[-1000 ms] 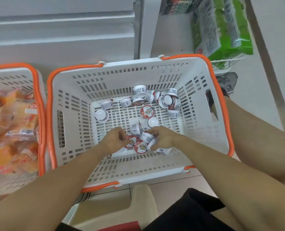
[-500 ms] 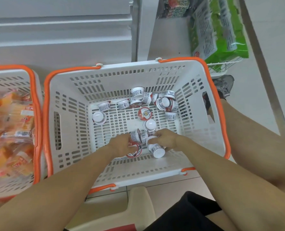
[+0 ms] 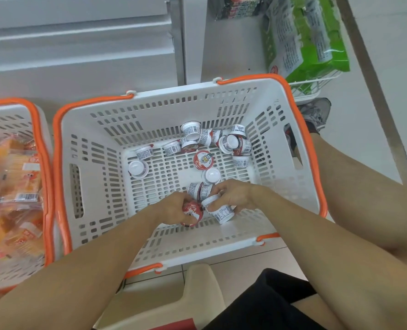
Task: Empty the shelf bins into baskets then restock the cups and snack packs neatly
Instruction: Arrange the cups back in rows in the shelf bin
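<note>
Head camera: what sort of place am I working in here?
Most likely a small shop aisle: white shopping baskets with orange handles, many identical sealed cups in one, orange snack packs in the other, and green packaged goods on a low shelf.

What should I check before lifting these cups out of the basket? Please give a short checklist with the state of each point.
1. Left hand grips a red-lidded cup: ok.
2. Right hand grips a white cup: ok.
3. Held cups apart from each other: cannot tell.
4. Way up out of the basket free: ok.
5. All cups gathered: not ok, a cluster lies at the far wall.
</note>
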Motion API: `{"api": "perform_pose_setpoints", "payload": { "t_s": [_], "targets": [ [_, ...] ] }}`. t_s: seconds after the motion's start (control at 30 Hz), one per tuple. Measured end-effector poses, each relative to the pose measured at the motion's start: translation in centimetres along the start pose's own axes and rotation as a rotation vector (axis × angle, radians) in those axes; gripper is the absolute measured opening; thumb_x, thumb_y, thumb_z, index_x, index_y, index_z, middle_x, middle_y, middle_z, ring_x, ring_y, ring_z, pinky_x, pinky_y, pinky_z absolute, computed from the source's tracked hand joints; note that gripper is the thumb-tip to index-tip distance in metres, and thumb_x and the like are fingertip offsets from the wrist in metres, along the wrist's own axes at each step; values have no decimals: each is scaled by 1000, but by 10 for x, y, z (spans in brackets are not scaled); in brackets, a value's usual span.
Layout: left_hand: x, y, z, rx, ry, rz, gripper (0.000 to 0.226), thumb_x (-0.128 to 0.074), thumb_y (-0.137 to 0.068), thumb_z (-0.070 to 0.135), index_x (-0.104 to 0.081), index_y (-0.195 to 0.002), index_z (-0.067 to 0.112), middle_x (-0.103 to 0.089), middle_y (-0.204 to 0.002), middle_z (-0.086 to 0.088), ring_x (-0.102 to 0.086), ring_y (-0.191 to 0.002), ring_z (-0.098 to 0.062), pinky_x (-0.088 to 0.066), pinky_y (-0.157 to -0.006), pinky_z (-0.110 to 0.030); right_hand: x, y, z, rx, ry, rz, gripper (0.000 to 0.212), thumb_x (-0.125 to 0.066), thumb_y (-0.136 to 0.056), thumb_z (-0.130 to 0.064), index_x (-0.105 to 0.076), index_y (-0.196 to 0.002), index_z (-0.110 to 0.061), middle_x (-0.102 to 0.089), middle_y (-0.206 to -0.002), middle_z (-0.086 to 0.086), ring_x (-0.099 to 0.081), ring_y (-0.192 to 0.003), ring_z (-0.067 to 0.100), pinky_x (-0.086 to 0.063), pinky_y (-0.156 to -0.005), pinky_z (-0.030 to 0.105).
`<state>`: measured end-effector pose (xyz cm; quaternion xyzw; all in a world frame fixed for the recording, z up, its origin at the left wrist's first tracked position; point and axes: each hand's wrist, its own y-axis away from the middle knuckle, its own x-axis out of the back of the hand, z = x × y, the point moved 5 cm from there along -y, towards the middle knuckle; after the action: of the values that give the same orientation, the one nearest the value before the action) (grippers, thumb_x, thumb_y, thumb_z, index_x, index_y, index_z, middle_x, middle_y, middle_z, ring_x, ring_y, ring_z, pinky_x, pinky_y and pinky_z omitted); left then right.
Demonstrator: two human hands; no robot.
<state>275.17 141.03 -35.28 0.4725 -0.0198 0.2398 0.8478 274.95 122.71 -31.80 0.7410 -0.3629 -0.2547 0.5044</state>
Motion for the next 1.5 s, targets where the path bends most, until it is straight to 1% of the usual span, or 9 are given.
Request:
{"api": "perform_pose_setpoints", "payload": {
  "t_s": [0.17,0.27,0.43,0.57,0.77,0.87,1.13,1.37,1.5],
  "targets": [
    [3,8,3,94,-103,-31,68,-83,-76,44,-51,-128,15,-55,-122,-4,-57,-106,-21,-48,-88,-30,3,2,-1,-1,-46,21,41,-86,-76,-8,-64,-111,-8,-70,-117,17,-71,-97,30,-59,-80,49],
    [0,13,4,115,21,0,69,-87,-72,37,-41,-120,20,-53,-108,3,-54,-94,-14,-44,-72,-25,4,3,-1,2,-64,44,36,-85,-77,-9,-62,-104,-13,-70,-116,16,-70,-104,31,-59,-85,53],
    [12,31,19,100,316,75,67,-84,-78,26,-40,-127,18,-58,-103,6,-57,-86,-4,-47,-69,-15,12,12,-11,52,-146,110,36,-86,-78,-16,-59,-102,-14,-61,-126,13,-62,-108,27,-58,-63,36],
    [45,60,37,62,743,-3,54,-73,-88,37,-54,-132,12,-68,-103,-4,-64,-85,-19,-56,-91,-34,23,37,-57,249,-283,177,36,-83,-83,-23,-56,-102,-10,-60,-119,1,-57,-99,15,-50,-60,31],
    [133,131,70,-146,1092,169,25,-67,-84,32,-66,-101,13,-70,-83,-7,-66,-75,-24,-52,-75,-43,18,114,-164,722,-453,362,23,-81,-84,-19,-68,-99,-7,-72,-104,8,-69,-83,21,-56,-70,41],
    [172,170,92,-265,1099,221,41,-66,-81,37,-67,-110,9,-66,-103,-22,-66,-88,-38,-52,-71,-41,2,160,-204,922,-449,489,25,-83,-82,-19,-70,-101,-9,-76,-98,-2,-72,-80,13,-58,-72,31],
    [236,282,133,-411,835,285,35,-55,-92,39,-64,-108,10,-68,-90,-26,-65,-73,-37,-53,-58,-34,-29,269,-280,1289,-386,580,30,-82,-69,-31,-70,-94,-21,-75,-104,-8,-71,-84,12,-55,-73,25],
    [264,322,134,-568,850,268,44,-72,-80,34,-66,-120,16,-70,-119,-13,-68,-104,-39,-58,-59,-39,-39,307,-327,1410,-245,676,31,-83,-66,-32,-68,-89,-19,-72,-109,-16,-70,-98,7,-54,-89,32],
    [280,332,138,-606,890,277,44,-69,-82,38,-68,-116,10,-71,-104,-15,-68,-89,-34,-55,-56,-36,-48,313,-344,1446,-217,734,33,-82,-68,-28,-66,-93,-13,-72,-104,-18,-70,-98,8,-58,-85,33]
  ]
}}
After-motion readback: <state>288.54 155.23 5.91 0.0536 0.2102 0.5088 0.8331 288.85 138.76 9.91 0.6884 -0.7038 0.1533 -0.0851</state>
